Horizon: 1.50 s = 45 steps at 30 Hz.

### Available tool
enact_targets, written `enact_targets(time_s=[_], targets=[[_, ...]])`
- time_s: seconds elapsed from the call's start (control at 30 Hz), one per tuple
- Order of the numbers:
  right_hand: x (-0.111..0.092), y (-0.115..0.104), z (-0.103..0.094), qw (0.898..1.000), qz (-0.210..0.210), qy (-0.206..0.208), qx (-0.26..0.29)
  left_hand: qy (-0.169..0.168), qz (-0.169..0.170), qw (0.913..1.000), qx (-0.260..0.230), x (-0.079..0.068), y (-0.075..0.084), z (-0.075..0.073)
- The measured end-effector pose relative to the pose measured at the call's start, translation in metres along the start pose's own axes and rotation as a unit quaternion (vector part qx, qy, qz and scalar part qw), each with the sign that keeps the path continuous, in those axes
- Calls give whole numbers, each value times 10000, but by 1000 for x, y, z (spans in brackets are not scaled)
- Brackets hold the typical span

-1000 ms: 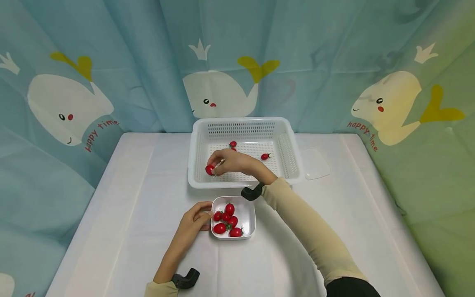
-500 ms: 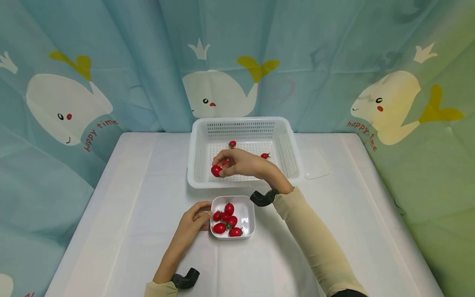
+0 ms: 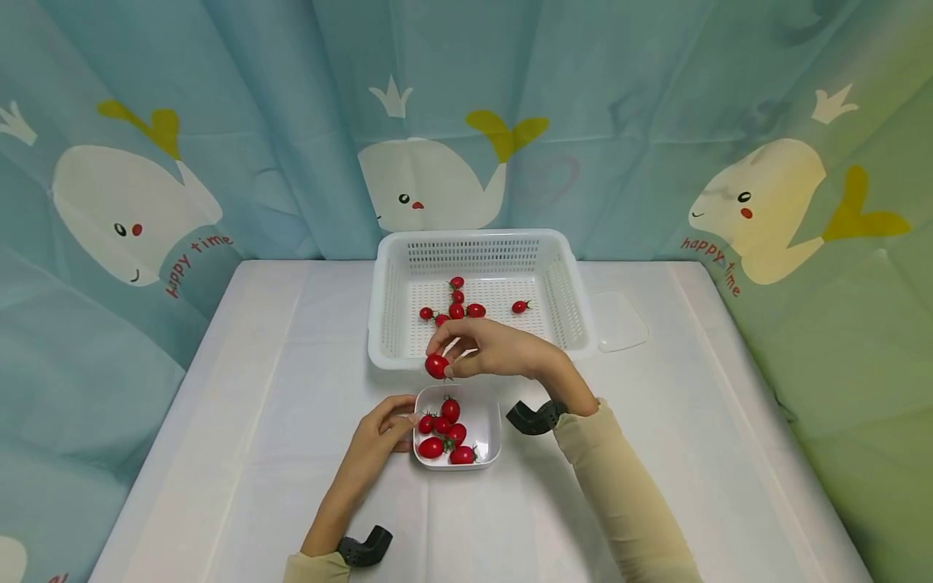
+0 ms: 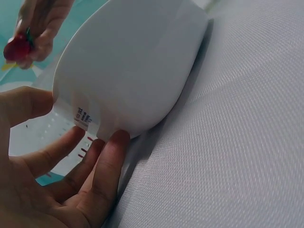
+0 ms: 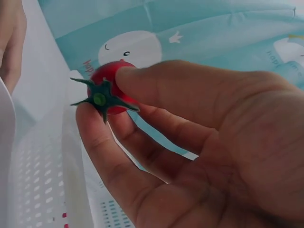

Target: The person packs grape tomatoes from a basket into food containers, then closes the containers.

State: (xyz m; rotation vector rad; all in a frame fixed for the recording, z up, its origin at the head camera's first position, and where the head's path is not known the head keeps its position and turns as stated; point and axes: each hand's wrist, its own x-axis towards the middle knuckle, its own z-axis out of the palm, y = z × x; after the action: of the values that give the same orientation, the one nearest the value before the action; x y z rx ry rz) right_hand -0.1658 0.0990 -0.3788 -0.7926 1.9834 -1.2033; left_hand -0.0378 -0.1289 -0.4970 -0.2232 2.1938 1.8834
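Note:
In the head view my right hand [image 3: 496,350] holds a red cherry tomato [image 3: 436,366] over the gap between the basket's front rim and a small white container [image 3: 484,413]. Thumb and fingertips pinch the tomato [image 5: 124,76], and its green star-shaped calyx shows in the right wrist view. My left hand [image 3: 381,433] grips the left side of the small container, with fingertips [image 4: 118,137] against its outer wall in the left wrist view. Several tomatoes [image 3: 431,448] lie inside, mostly on the left and along the front.
A white perforated basket [image 3: 568,283] stands behind the container, holding several cherry tomatoes [image 3: 476,310], mostly grouped left of its middle. To its right lies a clear flat lid [image 3: 619,321]. A whale-print curtain [image 3: 291,162] hangs at the table's back.
My right hand has come forward and slightly right with the pinched tomato, from over the basket towards the small container. More basket tomatoes now show. The left hand keeps its place.

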Motion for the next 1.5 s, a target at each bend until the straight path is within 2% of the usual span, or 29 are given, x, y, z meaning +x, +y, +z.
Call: enact_targets(time_s=[0.37,0.93,1.1,1.33,1.5], targets=[[-19,12,7,9977,-15,-657,-140,52,-32,10000,15,2,-1,0],[-20,43,14,9891,-76,-1379,-505,-81,35,10000,-18,1,-1,-2],[-15,46,17,9828,-34,-1660,-809,-77,27,10000,11,1,0,-1],[-6,40,21,9672,-150,-2204,-1252,-34,63,10000,-37,0,2,-1],[-4,39,28,9598,61,-2444,-1379,-89,-39,9998,-159,0,1,-2]])
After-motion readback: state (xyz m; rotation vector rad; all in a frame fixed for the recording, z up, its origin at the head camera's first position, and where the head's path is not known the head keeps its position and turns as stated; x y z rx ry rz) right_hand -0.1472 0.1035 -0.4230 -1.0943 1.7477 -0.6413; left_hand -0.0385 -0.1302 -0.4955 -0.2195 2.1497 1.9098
